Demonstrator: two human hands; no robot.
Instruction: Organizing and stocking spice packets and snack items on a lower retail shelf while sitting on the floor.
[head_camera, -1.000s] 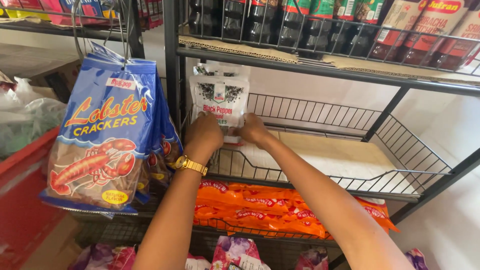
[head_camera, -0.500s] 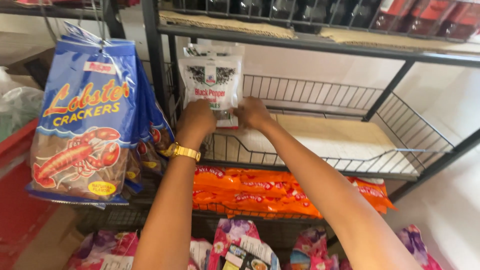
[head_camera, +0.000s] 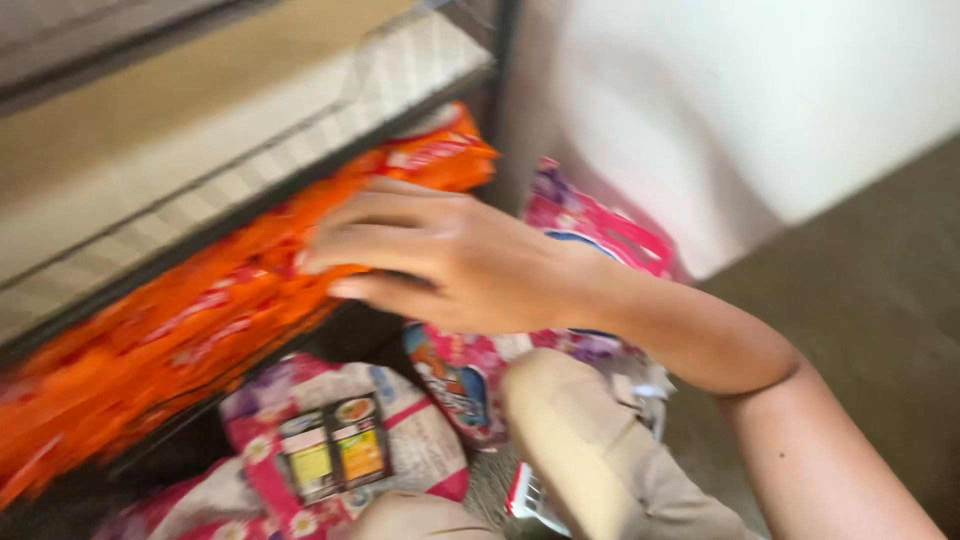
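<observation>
The picture is blurred by motion. My right hand (head_camera: 450, 265) reaches in from the lower right, fingers stretched out and a little apart, holding nothing. It hovers in front of the right end of a row of orange packets (head_camera: 180, 330) lying on a lower wire shelf. I cannot tell whether the fingertips touch the packets. My left hand is out of view. The peppercorn pouch seen earlier is out of frame.
A wire shelf with a cardboard liner (head_camera: 200, 130) runs across the upper left. Pink floral bags (head_camera: 340, 440) lie below the orange packets. My knee in beige trousers (head_camera: 580, 440) is at the bottom. White wall (head_camera: 750, 90) and grey floor (head_camera: 860, 260) are at the right.
Both hands have left the peppercorn pouch. The view has swung down and to the right. My right hand now hangs by the orange packets, and my left hand has dropped out of view.
</observation>
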